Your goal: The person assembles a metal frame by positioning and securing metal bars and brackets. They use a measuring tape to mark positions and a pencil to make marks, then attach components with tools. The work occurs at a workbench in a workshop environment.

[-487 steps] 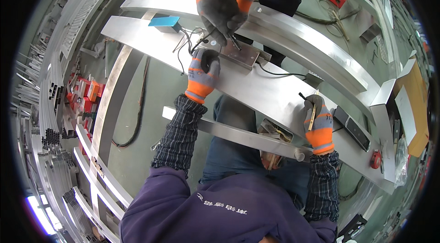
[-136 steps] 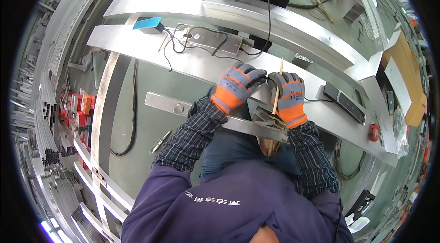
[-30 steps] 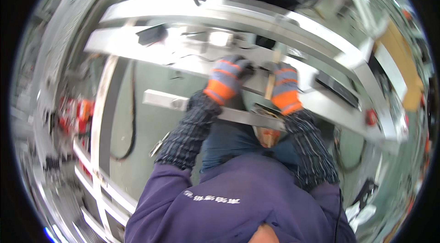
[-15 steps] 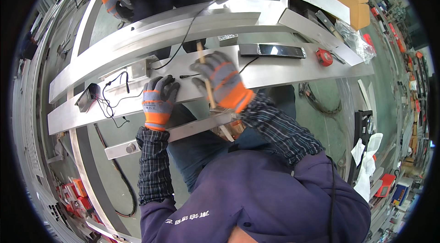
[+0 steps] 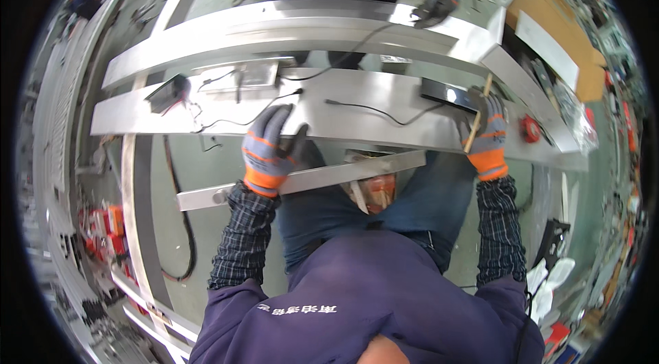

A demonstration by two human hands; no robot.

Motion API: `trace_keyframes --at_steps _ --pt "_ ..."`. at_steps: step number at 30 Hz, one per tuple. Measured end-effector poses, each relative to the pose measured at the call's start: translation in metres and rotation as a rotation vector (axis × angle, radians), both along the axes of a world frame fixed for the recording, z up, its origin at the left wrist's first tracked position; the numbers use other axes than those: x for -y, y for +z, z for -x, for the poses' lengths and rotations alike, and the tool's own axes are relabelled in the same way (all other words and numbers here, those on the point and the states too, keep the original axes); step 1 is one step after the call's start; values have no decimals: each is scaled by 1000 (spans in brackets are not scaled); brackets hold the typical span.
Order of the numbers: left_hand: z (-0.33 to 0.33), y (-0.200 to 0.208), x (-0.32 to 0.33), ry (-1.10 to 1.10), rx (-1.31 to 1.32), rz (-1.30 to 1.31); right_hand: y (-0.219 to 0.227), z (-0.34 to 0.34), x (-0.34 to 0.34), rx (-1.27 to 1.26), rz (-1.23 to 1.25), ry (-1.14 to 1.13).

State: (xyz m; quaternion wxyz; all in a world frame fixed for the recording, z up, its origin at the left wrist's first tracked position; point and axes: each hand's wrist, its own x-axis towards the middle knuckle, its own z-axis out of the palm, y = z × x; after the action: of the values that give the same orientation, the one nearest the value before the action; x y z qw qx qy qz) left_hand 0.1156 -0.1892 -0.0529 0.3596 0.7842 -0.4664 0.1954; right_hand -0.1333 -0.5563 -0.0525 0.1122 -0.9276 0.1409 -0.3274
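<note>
My left hand [image 5: 268, 151], in a grey and orange glove, lies at the near edge of a broad silver metal beam [image 5: 371, 113]. Its fingers are apart and hold nothing. Just beyond the fingertips ends a thin black cable [image 5: 255, 119] with a small connector. My right hand [image 5: 489, 132] is closed on a thin wooden stick [image 5: 478, 113] and stands at the right end of a black panel [image 5: 446, 94] with a glossy face, partly covering it. Another black cable [image 5: 384, 112] runs left from that panel. Whether the right fingers also touch the panel cannot be made out.
Across the beam a co-worker's gloved hand [image 5: 439, 0] is at a second metal beam [image 5: 274, 27]. A black box [image 5: 168, 94] with wires sits at left, a red tape measure [image 5: 529, 128] at right. A cardboard box [image 5: 559, 27] stands far right. A narrow bar [image 5: 322, 178] crosses above my legs.
My right hand has moved right with the wooden stick, from mid-beam to the black panel's end. My left hand's fingers have spread away from the cable end. The whole view has shifted.
</note>
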Motion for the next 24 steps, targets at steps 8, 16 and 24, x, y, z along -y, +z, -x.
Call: trace_keyframes --at_steps 8,16,24 --pt "61 4 -51 -74 -130 -593 -4 -26 3 -109 74 -91" --pt "64 -2 -51 -93 -90 -764 -7 -9 7 -148 91 -44" --pt "70 29 -105 -147 -265 -630 24 1 -87 -54 -117 301"
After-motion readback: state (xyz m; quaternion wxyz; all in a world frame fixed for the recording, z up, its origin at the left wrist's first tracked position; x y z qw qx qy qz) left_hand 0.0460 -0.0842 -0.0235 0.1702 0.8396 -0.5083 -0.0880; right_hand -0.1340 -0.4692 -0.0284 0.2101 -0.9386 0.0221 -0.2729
